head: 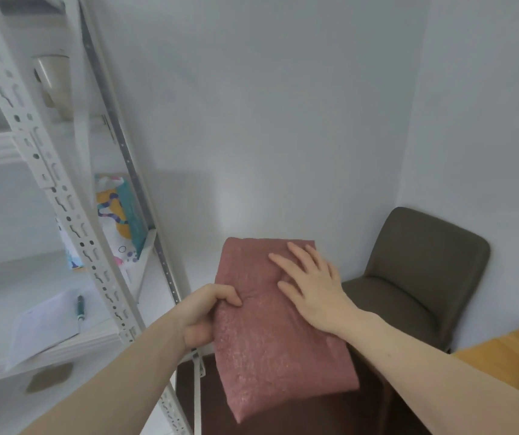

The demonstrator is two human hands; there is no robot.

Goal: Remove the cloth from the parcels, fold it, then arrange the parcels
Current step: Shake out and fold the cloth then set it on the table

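Over at nine o'clock stood the white metal rack (pixel 63 196), with a colourful box (pixel 120 215) on its middle shelf and a notepad (pixel 44 324) with a pen (pixel 80 309) on the shelf below it. Moving toward centre, the left hand (pixel 208 312) gripped the pink cloth (pixel 280 328) at its left edge, fingers curled over the top and the thumb apparently tucked beneath. The cloth itself sat at about six o'clock in the view, already a neat, thick rectangle held up in the air above a dark surface. And there was the right hand (pixel 311 287), laid flat on the cloth's upper right part with fingers straight and spread, pressing down and holding nothing.

My read: the folding step was all but finished, and this was the last smoothing. At three o'clock waited the dark chair (pixel 421 271), and at four o'clock the corner of a wooden table (pixel 503 350). No parcels were clearly in shot, so the next move called for setting the folded cloth down somewhere steady, keeping the layers together, then turning to the parcels.
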